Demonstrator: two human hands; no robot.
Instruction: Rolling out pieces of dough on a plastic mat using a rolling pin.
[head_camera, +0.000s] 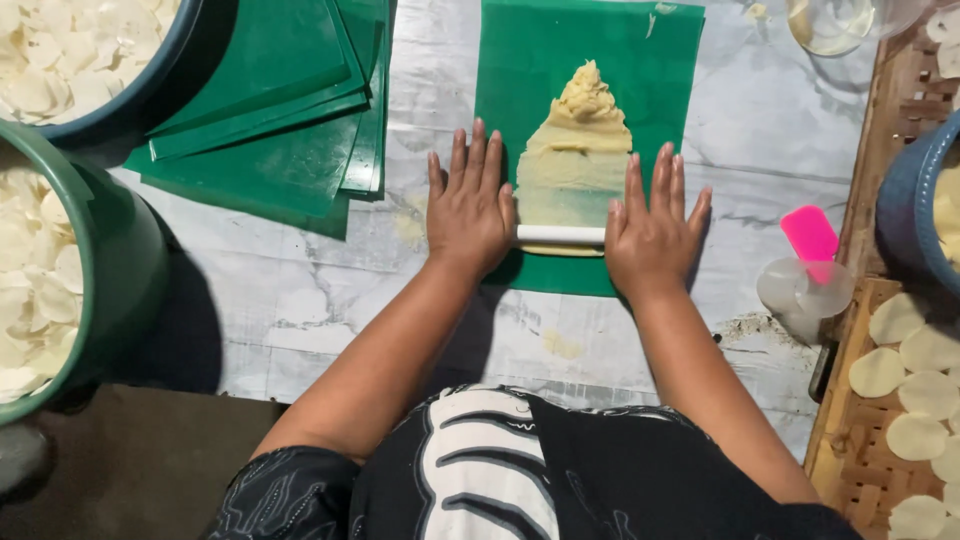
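While the head camera looks straight down, the left hand (468, 205) and the right hand (652, 228) lie flat, palms down, fingers spread, on the two ends of a thin white rolling pin (560, 235). Neither hand closes around it; both press open on top. The pin lies crosswise at the near edge of a pale yellow dough (575, 150). This dough is flattened near the pin and lumpy and heaped at its far tip. It sits on a green plastic sheet (660, 60) spread on a marbled table (300, 300).

Left of the sheet lies a stack of more green sheets (270, 110). Two tubs (130, 250) at the left edge hold thin pale discs. To the right, near the right hand but apart from it, a pink scraper (808, 233) rests on a clear cup (805, 290). A woven tray (860, 470) at the right carries round flat pieces of dough.
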